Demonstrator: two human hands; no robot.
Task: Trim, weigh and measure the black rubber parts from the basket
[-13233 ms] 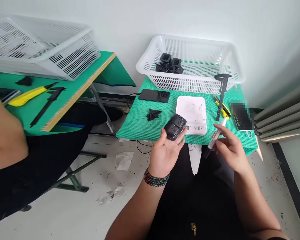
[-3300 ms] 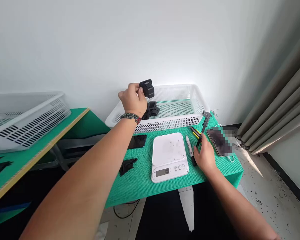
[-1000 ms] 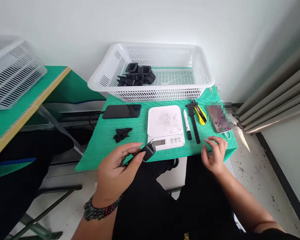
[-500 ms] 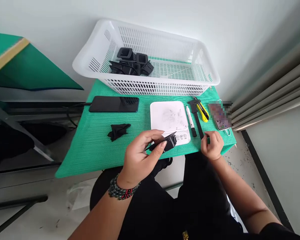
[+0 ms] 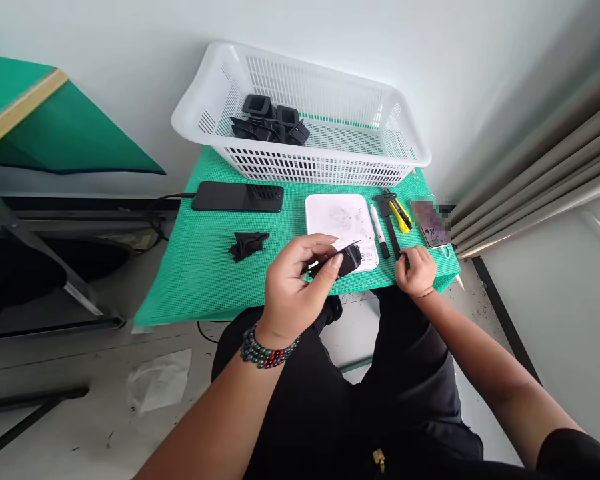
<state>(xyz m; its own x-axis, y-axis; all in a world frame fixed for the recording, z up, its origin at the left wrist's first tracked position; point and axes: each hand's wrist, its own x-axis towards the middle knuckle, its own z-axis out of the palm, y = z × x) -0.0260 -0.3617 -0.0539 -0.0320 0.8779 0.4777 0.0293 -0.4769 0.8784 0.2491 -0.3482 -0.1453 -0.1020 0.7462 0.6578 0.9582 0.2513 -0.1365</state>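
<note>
My left hand [image 5: 300, 287] grips a black plastic part [image 5: 347, 262] between thumb and fingers, over the front of a white scale [image 5: 337, 217]. My right hand [image 5: 416, 272] is curled at the lower end of a black caliper [image 5: 391, 230] near the table's front edge; what its fingers pinch is too hidden to name. Beside the caliper lie a white marker [image 5: 379, 230] with a black cap and a yellow cutter [image 5: 400, 215]. A crumpled black piece [image 5: 249, 245] rests to the left of my left hand.
A white basket [image 5: 325, 163] holding several black parts [image 5: 260, 107] stands at the back of the green-covered table [image 5: 180, 280]. A dark phone [image 5: 237, 197] with a cable lies at the left, another phone [image 5: 433, 227] at the right. A curtain [image 5: 540, 160] hangs beyond the right side.
The view has shifted, so the table and basket appear slightly higher. My left hand still holds the black part, which looks slightly turned. My right hand stays curled by the caliper's end.
</note>
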